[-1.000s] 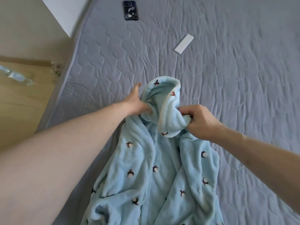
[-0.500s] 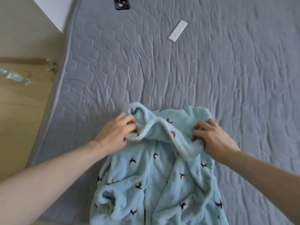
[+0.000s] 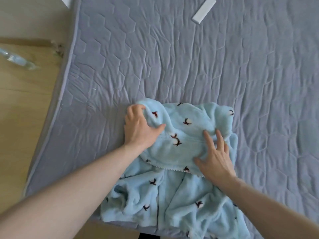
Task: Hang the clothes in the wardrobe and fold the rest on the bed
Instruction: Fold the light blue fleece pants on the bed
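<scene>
- We read no writing or label on the light blue fleece garment [image 3: 174,169], only a small dark motif.
- Half a second ago our hands pinched its top edge; now that part lies folded flat.
- It lies on the bed [image 3: 207,66], long axis running from us towards the far side.
- Our left hand [image 3: 140,126] grips the left corner, fingers curled; our right hand [image 3: 214,157] presses flat, fingers spread.

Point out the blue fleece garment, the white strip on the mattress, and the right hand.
blue fleece garment [image 3: 183,123], head view, on its folded-over upper part
white strip [image 3: 204,10], head view, middle of its flat face
right hand [image 3: 216,161], head view, on the back of the hand
</scene>
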{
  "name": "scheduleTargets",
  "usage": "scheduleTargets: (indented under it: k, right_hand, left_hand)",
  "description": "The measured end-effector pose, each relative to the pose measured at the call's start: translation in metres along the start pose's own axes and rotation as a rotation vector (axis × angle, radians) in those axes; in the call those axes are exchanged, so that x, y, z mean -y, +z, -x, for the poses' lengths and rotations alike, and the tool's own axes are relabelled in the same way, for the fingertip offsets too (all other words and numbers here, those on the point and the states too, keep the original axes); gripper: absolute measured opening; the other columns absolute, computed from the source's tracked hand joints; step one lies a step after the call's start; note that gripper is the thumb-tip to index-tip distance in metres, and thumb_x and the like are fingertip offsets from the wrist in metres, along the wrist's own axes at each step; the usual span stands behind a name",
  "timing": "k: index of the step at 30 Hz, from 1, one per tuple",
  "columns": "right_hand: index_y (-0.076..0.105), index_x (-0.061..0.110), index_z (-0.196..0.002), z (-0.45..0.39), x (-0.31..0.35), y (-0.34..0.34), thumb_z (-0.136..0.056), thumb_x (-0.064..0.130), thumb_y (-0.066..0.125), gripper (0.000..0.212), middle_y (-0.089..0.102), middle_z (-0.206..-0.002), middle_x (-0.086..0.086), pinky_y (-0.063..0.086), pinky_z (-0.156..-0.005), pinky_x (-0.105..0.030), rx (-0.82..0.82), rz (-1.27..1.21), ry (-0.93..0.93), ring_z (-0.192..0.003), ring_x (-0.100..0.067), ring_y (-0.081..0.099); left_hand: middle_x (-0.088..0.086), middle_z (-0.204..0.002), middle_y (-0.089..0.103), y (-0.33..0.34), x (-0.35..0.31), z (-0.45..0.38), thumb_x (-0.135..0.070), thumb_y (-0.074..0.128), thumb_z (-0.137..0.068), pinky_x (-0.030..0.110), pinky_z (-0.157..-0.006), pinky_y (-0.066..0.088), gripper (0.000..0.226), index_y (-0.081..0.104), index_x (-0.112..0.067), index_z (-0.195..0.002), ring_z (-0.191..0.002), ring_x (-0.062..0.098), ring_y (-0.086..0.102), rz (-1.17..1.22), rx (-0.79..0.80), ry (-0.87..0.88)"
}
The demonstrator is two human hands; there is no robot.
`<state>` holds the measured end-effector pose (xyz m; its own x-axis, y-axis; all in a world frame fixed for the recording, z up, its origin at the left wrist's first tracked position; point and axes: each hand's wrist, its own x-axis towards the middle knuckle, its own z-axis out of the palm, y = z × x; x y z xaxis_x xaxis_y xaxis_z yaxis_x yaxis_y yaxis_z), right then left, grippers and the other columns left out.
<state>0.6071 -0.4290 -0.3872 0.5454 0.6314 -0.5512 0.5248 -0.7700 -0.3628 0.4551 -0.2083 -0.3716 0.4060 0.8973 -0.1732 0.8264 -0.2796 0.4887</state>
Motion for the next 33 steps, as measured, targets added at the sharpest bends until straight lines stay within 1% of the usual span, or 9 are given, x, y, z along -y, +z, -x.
scheduleTargets:
  k: [4, 10, 15, 17, 20, 23, 26, 28, 33]
  right_hand:
    - [0.006, 0.038, -0.162, -0.005, 0.008, 0.012, -0.083, 0.045, 0.078, 0.107, 0.006, -0.166, 0.003, 0.036, -0.116, -0.045, 0.024, -0.092, 0.033, -0.148, -0.030, 0.020]
    - [0.038, 0.035, -0.149, -0.013, 0.002, 0.010, -0.084, 0.039, 0.075, 0.075, 0.038, -0.143, 0.001, 0.046, -0.101, -0.044, -0.064, 0.008, 0.033, -0.123, -0.030, 0.041]
    - [0.046, 0.033, -0.143, -0.015, -0.004, 0.020, -0.087, 0.042, 0.068, 0.061, 0.039, -0.142, -0.002, 0.043, -0.103, -0.050, 0.021, 0.112, 0.104, -0.125, -0.035, 0.041]
    - [0.048, 0.031, -0.140, -0.015, -0.003, 0.022, -0.086, 0.041, 0.067, 0.058, 0.040, -0.139, -0.004, 0.042, -0.103, -0.050, 0.022, 0.100, 0.110, -0.124, -0.036, 0.041]
    - [0.052, 0.027, -0.132, -0.011, -0.004, 0.020, -0.078, 0.035, 0.071, 0.058, 0.037, -0.138, -0.005, 0.042, -0.101, -0.050, -0.110, 0.050, 0.059, -0.123, -0.037, 0.040]
    - [0.037, 0.036, -0.151, -0.005, -0.014, 0.021, -0.073, 0.030, 0.076, 0.087, 0.016, -0.162, -0.004, 0.037, -0.111, -0.056, -0.183, 0.039, -0.020, -0.145, -0.042, 0.023]
    - [-0.006, 0.047, -0.161, -0.008, -0.028, 0.026, -0.084, 0.050, 0.067, 0.107, -0.017, -0.170, 0.005, 0.019, -0.122, -0.063, -0.005, 0.175, 0.023, -0.156, -0.040, -0.008]
    - [-0.023, 0.051, -0.155, -0.018, -0.035, 0.031, -0.090, 0.066, 0.055, 0.103, -0.027, -0.168, 0.008, 0.014, -0.122, -0.068, 0.145, 0.231, 0.075, -0.156, -0.041, -0.015]
    - [-0.030, 0.055, -0.150, -0.046, -0.044, 0.032, -0.089, 0.076, 0.049, 0.102, -0.032, -0.166, 0.013, 0.014, -0.120, -0.071, 0.331, 0.207, 0.101, -0.156, -0.039, -0.020]
  left_hand:
    - [0.008, -0.130, 0.048, 0.018, -0.005, -0.016, -0.041, 0.087, -0.073, 0.033, -0.092, 0.044, 0.084, 0.033, -0.011, -0.130, -0.109, 0.026, 0.055, 0.411, 0.134, -0.677]
    - [0.001, -0.097, 0.061, 0.009, 0.030, -0.015, -0.025, 0.074, -0.083, 0.017, -0.054, 0.038, 0.035, 0.049, -0.015, -0.106, -0.079, 0.019, 0.060, 0.468, -0.034, -0.703]
    - [0.009, -0.113, 0.067, 0.005, 0.062, 0.017, -0.043, 0.077, -0.081, 0.036, -0.077, 0.056, 0.059, 0.053, -0.007, -0.122, -0.097, 0.032, 0.068, 0.100, 0.398, -0.811]
    - [0.011, -0.123, 0.060, 0.006, 0.058, 0.022, -0.038, 0.083, -0.078, 0.037, -0.077, 0.051, 0.068, 0.041, -0.008, -0.123, -0.104, 0.036, 0.065, 0.000, 0.298, -0.697]
    - [0.015, -0.142, 0.041, 0.008, 0.047, 0.027, -0.019, 0.079, -0.070, 0.044, -0.098, 0.046, 0.078, 0.038, -0.009, -0.136, -0.125, 0.038, 0.051, -0.150, -0.034, -0.059]
    - [0.010, -0.167, 0.014, 0.015, 0.045, 0.033, -0.038, 0.068, -0.081, 0.054, -0.122, 0.024, 0.085, 0.032, -0.017, -0.155, -0.151, 0.037, 0.023, -0.276, 0.132, 0.339]
    - [0.002, -0.169, -0.025, 0.029, 0.058, 0.037, -0.069, 0.049, -0.088, 0.064, -0.124, -0.001, 0.097, 0.002, -0.031, -0.164, -0.156, 0.032, -0.019, -0.441, 0.418, 0.337]
    - [0.000, -0.164, -0.038, 0.038, 0.065, 0.034, -0.080, 0.040, -0.086, 0.071, -0.120, -0.001, 0.104, -0.014, -0.033, -0.162, -0.152, 0.032, -0.031, -0.554, 0.500, 0.340]
    - [-0.004, -0.153, -0.053, 0.062, 0.054, 0.017, -0.084, 0.045, -0.080, 0.077, -0.114, -0.007, 0.114, -0.023, -0.036, -0.158, -0.143, 0.033, -0.046, -0.605, 0.707, 0.210]
